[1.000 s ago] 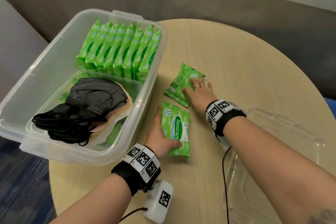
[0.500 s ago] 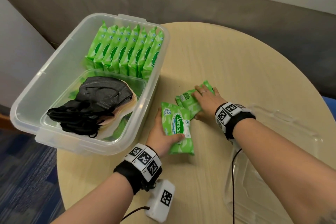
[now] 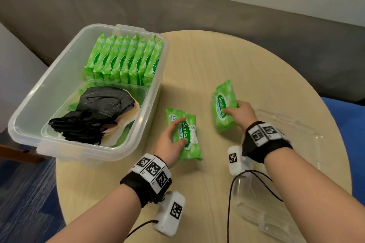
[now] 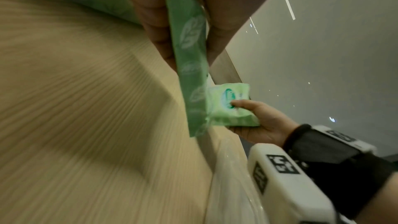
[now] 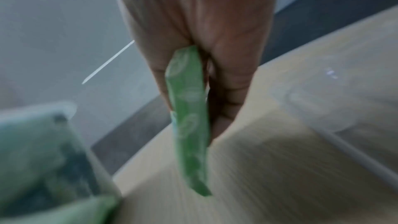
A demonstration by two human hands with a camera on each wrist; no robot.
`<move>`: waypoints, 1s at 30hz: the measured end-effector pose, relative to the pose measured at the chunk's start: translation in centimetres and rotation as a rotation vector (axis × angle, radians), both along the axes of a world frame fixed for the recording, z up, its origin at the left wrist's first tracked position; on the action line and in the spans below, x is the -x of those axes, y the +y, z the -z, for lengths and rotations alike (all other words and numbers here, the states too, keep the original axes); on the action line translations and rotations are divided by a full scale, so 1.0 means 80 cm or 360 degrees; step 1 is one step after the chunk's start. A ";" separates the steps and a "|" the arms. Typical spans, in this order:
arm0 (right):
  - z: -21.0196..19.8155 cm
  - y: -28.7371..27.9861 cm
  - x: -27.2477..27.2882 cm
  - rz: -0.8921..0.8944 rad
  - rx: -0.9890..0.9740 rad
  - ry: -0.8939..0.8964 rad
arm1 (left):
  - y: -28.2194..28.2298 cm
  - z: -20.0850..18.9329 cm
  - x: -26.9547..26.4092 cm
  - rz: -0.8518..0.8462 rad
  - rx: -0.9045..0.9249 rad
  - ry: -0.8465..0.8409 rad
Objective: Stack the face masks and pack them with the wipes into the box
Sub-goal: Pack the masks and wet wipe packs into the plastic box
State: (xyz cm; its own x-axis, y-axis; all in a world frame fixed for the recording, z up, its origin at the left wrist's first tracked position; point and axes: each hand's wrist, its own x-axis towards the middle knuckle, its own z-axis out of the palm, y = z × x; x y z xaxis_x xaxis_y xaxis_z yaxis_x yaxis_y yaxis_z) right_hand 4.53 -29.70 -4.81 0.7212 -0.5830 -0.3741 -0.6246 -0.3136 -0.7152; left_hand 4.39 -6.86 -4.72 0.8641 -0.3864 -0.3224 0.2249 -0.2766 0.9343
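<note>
So both hands are busy right now: the left hand [image 3: 171, 140] is curling its fingers and thumb around one wipes pack [image 3: 184, 136] just beside the box [image 3: 65, 61], and the right hand [image 3: 240, 113] is pinching a second wipes pack [image 3: 224, 104] further out on the round table [image 3: 227, 61], well apart from the first. From the wrist views each pack is looking lifted up on edge, thumb on one face and fingers on the other, though the right wrist view is pretty smeary, so I'm not betting on whether that pack is fully off the wood. Inside the box a row of wipes packs [image 3: 126, 59] is already standing upright along the far end, and the face masks [image 3: 98, 112] are sitting stacked in a smaller clear tray [image 3: 144, 92] at the near end. The clear lid [image 3: 292, 144] is lying on the table by the right wrist. Handling-wise, I'm guessing these packs are light, squishy and a bit slick, being soft plastic film around damp wipes, so gripping across the flat faces near the middle seems smarter than grabbing a crimped end seam, which would probably flop or slide out. They aren't looking fragile, so squeezing them in on edge next to the row should be fine.
</note>
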 end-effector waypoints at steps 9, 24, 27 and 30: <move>-0.070 0.048 0.089 0.0012 -0.1116 -0.0640 | -0.038 -0.058 0.019 -0.0126 0.0558 0.0506; -0.157 0.146 0.130 -0.0155 -0.0947 -0.0918 | 0.011 -0.141 0.034 0.0501 0.0817 -0.0219; -0.182 0.177 0.126 -0.0239 -0.0552 -0.0962 | 0.035 -0.160 0.027 0.0547 0.0773 -0.0388; -0.194 0.208 0.118 -0.0215 -0.0482 -0.1108 | 0.059 -0.178 0.008 0.0620 0.0792 -0.0382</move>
